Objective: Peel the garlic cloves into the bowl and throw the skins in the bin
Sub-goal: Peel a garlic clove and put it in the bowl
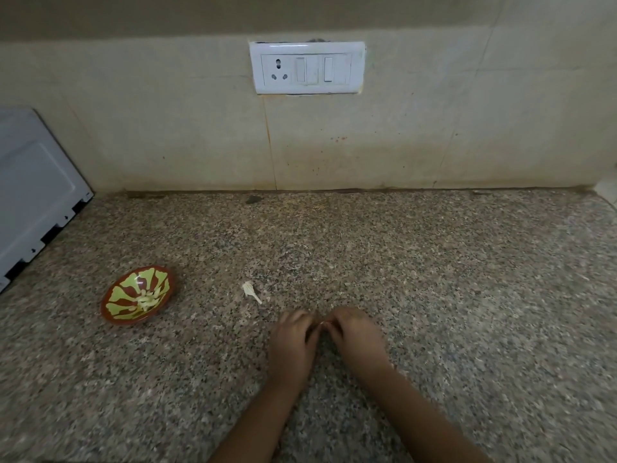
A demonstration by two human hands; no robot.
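Observation:
My left hand [293,339] and my right hand [355,335] meet fingertip to fingertip low over the speckled granite counter [434,279]. Their fingers are curled around something small and pale between them, a garlic clove [323,324], mostly hidden. To the left stands a small red and yellow-green bowl [115,295] with several pale peeled cloves [148,300] inside. A white garlic stem with skin [251,291] lies on the counter between the bowl and my hands. No bin is in view.
A white appliance [33,195] stands at the far left against the wall. A white socket and switch plate [307,67] is set in the beige tiled backsplash. A white object shows at the far right edge [609,192].

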